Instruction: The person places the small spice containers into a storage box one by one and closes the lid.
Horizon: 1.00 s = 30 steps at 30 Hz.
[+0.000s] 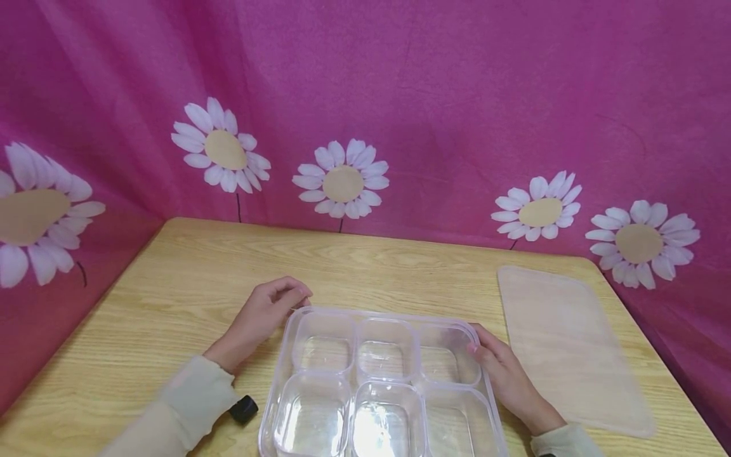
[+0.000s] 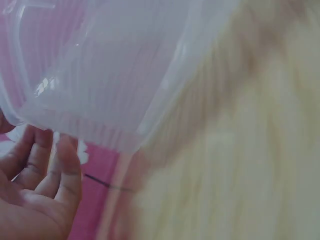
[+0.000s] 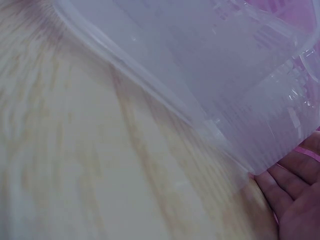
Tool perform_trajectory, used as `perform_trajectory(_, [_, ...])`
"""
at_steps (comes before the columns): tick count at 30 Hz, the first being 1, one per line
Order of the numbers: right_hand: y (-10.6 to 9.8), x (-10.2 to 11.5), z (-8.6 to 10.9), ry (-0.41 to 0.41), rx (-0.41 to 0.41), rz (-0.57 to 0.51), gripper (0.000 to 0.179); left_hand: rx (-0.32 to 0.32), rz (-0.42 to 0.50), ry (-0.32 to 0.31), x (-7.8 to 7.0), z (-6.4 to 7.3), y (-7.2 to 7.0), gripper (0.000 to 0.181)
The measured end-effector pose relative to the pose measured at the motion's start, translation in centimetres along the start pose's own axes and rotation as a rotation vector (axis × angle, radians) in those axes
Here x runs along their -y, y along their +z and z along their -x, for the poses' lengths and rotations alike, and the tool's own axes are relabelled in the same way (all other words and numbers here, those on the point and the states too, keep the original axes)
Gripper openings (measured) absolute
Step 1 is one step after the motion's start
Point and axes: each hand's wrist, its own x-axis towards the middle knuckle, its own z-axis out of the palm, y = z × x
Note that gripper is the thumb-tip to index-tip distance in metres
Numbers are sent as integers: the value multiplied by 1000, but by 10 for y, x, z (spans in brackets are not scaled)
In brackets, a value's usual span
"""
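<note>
A clear plastic container (image 1: pixel 394 315) with several smaller clear boxes (image 1: pixel 389 388) set inside it stands before me at the table's front. My left hand (image 1: pixel 265 320) holds its far left corner, thumb and fingers bent at the rim. In the left wrist view, the fingertips (image 2: pixel 67 150) meet the underside of that corner. On the far right corner, my right hand (image 1: pixel 508 374) grips the container, thumb over the rim and fingers along the outer wall. The right wrist view shows those fingers (image 3: pixel 295 172) against the ribbed corner. The boxes look bare inside.
A flat translucent lid (image 1: pixel 577 355) lies on the wooden table (image 1: pixel 200 273) at the right, beyond my right hand. Behind the table hangs a pink curtain (image 1: pixel 434 114) with white daisies. A small black object (image 1: pixel 243 410) sits by my left sleeve.
</note>
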Motion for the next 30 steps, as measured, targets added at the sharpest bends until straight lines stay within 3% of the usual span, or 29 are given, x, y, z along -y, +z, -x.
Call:
perform_trajectory(5, [-1, 0, 0, -1, 3, -1, 39, 117, 85, -3, 12, -7, 6, 40])
perform_trajectory(9, [-2, 0, 1, 1, 9, -12, 38, 235, 230, -17, 18, -11, 9, 46])
perform_trajectory(15, [-1, -1, 1, -6, 10, -29, 38, 357, 368, -12, 26, -12, 6, 34])
perform_trajectory(21, [1, -2, 0, -20, -5, -6, 38, 464, 405, 35, 31, -11, 0, 35])
perform_trajectory(26, [1, -2, 0, -9, -7, 6, 37, 594, 413, 84, 35, -10, -2, 42])
perform_trajectory(30, [0, -1, 1, 4, -5, 1, 37, 612, 393, 94, 34, -8, -1, 42])
